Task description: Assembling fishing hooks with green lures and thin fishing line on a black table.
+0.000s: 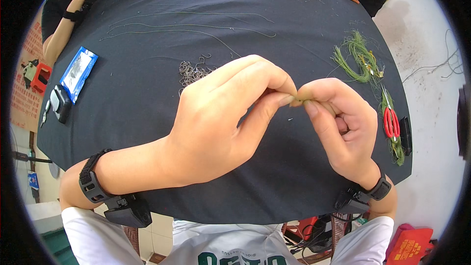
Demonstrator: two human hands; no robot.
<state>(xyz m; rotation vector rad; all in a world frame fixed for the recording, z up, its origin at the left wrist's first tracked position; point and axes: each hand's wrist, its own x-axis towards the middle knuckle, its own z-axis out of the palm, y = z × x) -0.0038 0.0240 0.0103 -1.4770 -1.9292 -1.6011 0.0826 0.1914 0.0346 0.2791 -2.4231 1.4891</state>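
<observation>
Your left hand (221, 122) pinches closed against your right hand (338, 122), and both hold a tiny greenish strand (300, 101) over the black table (147, 93). It looks light, soft and slippery; grip it close to the fingertips.

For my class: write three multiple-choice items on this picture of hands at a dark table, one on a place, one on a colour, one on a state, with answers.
1. Where do the scissors lie?
A. right of the right hand
B. beside the blue packet
C. under the left hand

2. The scissor handles are
A. black
B. red
C. yellow

3. The two hands are
A. flat on the table
B. far apart
C. fingertips pinched together

Answers: 1 A, they lie near the table's right edge; 2 B, the loops show red; 3 C, both grips meet on something small, hardly visible.
</observation>
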